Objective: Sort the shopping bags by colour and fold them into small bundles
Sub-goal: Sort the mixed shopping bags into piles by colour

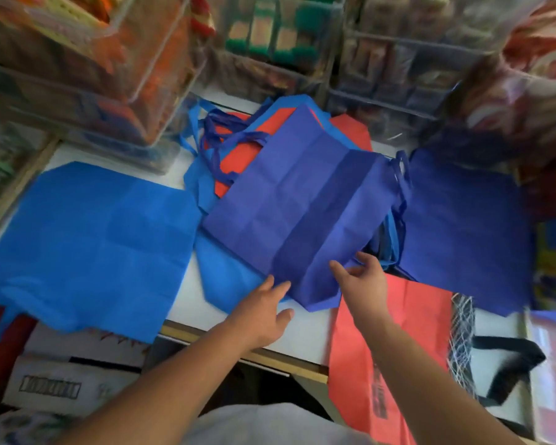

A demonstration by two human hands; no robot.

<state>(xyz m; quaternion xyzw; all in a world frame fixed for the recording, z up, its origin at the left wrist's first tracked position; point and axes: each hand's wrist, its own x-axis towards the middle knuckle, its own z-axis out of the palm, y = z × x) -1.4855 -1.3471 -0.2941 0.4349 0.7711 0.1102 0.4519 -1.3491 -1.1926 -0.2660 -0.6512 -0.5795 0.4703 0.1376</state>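
Touching a purple-blue bag on the white table
Rests left hand and right hand on its near end, fingers straight and spread; lies long way near to far on a mixed pile; beside it one light blue bag, one dark blue bag, one red bag

- I can read no text anywhere in my head view.
- The red bag hanging over the table edge carries a strip of dark print, too blurred for me to make out.
- The cardboard box at lower left bears a dark barred mark, also illegible.
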